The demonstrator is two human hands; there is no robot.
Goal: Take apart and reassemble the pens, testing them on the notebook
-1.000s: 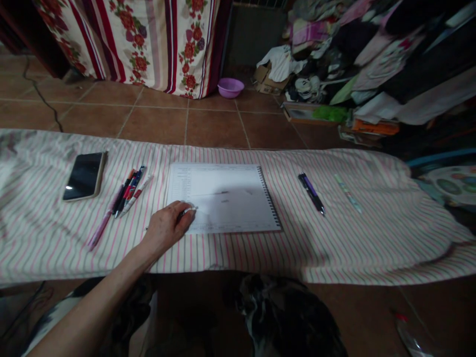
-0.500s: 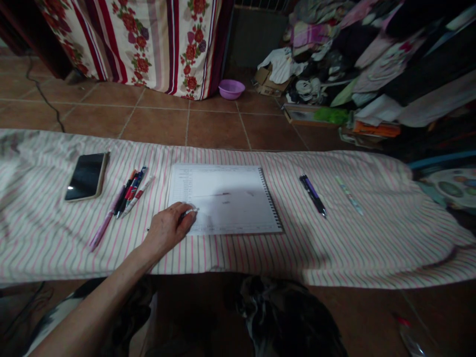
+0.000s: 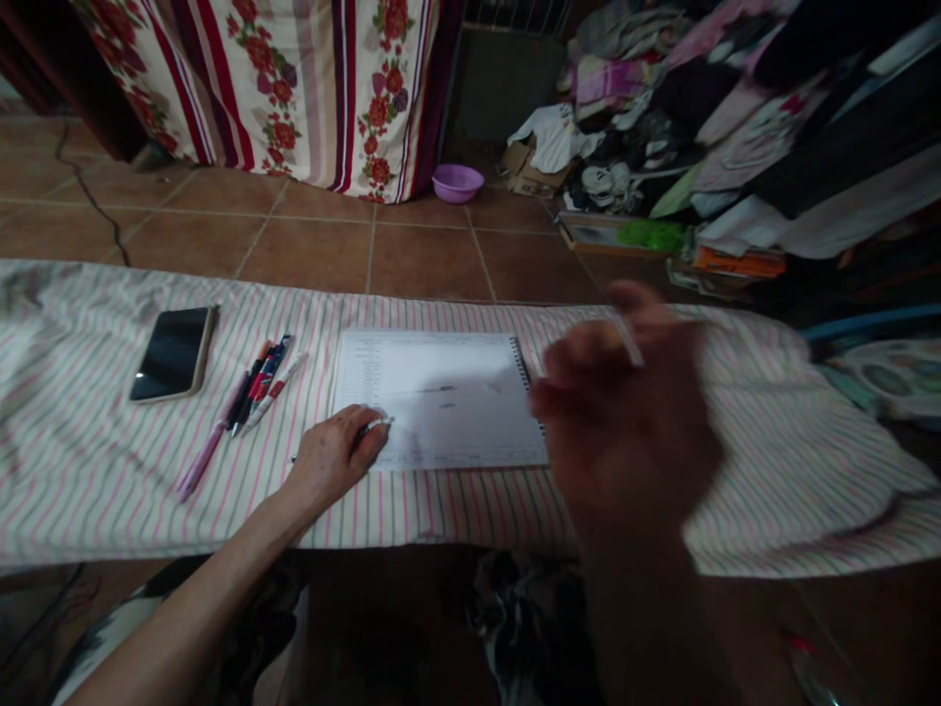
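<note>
On the lower left corner of a spiral-bound notebook [image 3: 456,368] rests my left hand [image 3: 338,446], its fingers closed around a slim pen [image 3: 378,422]. One pale end shows past the fingertips and a dark tip pokes out behind the hand. My right hand [image 3: 624,422] is raised over the right side of the cloth, close to the camera and smeared by motion. A thin pale streak crosses its fingers; I cannot make out what it is. The notebook lies flat, its printed page partly in shadow, with its coil on the right.
Left of the notebook lie several pens [image 3: 261,382], a pink pen [image 3: 206,456] and a phone [image 3: 173,355] on a striped cloth [image 3: 441,505]. Beyond on the tiled floor are a purple basin [image 3: 457,183] and piled clothes [image 3: 662,108]. A floral curtain [image 3: 309,88] hangs behind.
My right hand has come into view from below and now hides the dark purple pen and the patterned pen on the right. My left hand stays on the notebook.
</note>
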